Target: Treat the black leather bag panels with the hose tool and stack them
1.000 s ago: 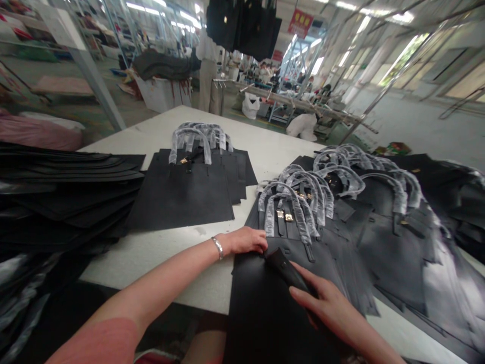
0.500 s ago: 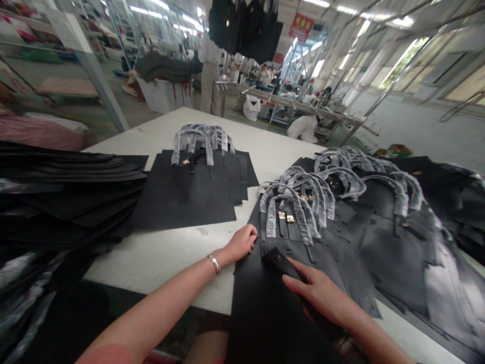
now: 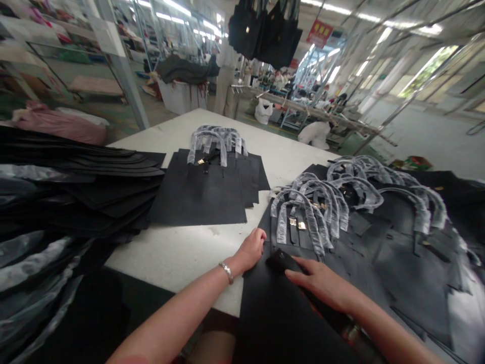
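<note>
My left hand (image 3: 253, 249) has its fingers curled at the left edge of a black bag panel (image 3: 273, 313), which hangs over the table's front. A silver bracelet (image 3: 226, 273) circles that wrist. My right hand (image 3: 322, 283) is closed around a long black object (image 3: 285, 261) with a blunt end, lying low over the panel; its kind is unclear. Just beyond both hands, plastic-wrapped handles (image 3: 313, 222) and gold-coloured clasps (image 3: 301, 225) stand out on a row of overlapping black bag panels.
More black panels with wrapped handles (image 3: 206, 194) lie on the white table (image 3: 178, 247) ahead. A tall stack of black panels (image 3: 113, 177) stands at the left. Several black bags (image 3: 261, 30) hang overhead, and a person (image 3: 226, 76) stands behind the table.
The view has swung slightly left, so the table and panels appear farther right. Both hands keep nearly the same pose; the black object's tip sits slightly farther left against the handles.
</note>
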A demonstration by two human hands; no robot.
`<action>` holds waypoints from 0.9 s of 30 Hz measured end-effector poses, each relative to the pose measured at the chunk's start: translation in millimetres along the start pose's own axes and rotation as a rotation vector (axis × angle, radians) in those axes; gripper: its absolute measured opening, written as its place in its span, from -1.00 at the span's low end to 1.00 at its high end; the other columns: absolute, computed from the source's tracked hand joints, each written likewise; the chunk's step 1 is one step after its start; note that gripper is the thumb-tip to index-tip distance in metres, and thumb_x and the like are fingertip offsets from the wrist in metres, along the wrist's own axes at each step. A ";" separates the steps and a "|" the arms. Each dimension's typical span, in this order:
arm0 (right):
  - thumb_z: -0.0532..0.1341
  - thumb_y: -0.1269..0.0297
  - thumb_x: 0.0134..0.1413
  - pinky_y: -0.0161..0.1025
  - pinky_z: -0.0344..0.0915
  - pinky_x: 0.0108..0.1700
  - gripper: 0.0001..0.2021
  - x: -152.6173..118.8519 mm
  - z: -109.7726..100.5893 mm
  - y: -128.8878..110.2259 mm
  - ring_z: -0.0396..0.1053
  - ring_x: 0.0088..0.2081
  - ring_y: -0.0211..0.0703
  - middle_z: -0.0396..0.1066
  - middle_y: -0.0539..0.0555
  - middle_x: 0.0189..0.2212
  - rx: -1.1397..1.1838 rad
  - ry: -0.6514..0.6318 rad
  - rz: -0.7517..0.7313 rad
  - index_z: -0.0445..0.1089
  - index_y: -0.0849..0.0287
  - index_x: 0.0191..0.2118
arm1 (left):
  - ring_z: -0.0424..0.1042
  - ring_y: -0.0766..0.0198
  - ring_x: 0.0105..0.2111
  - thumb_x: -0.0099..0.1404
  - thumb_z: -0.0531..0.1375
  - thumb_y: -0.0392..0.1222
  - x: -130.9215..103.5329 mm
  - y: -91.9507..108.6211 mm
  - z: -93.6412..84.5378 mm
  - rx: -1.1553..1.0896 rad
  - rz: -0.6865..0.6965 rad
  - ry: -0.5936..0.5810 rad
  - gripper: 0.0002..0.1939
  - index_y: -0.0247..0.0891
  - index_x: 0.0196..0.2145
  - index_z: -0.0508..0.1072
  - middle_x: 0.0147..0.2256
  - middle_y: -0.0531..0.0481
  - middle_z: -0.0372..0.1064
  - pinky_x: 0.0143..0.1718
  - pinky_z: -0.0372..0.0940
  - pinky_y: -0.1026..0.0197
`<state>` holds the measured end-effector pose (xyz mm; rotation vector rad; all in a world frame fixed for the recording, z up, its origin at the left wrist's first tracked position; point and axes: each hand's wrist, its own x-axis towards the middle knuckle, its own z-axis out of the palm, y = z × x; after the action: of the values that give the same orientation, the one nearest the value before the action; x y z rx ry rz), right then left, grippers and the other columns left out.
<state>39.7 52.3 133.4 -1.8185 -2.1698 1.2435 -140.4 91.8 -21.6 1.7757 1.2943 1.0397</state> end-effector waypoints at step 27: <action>0.21 0.07 0.06 -0.19 0.38 -0.18 -0.68 16.7 -12.2 2.4 0.52 -0.24 0.01 0.61 0.02 -0.30 -0.033 -0.078 -0.038 0.57 0.06 -0.13 | 0.24 0.31 -0.45 0.33 -0.08 -0.39 2.9 -0.1 -0.9 -0.029 -0.053 -0.009 -0.85 -0.22 -0.25 0.23 -0.41 0.08 0.20 -0.30 0.23 0.21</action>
<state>42.7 72.9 132.9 -1.7607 -2.2668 1.2992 -140.7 94.7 -20.7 1.7142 1.3072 1.0147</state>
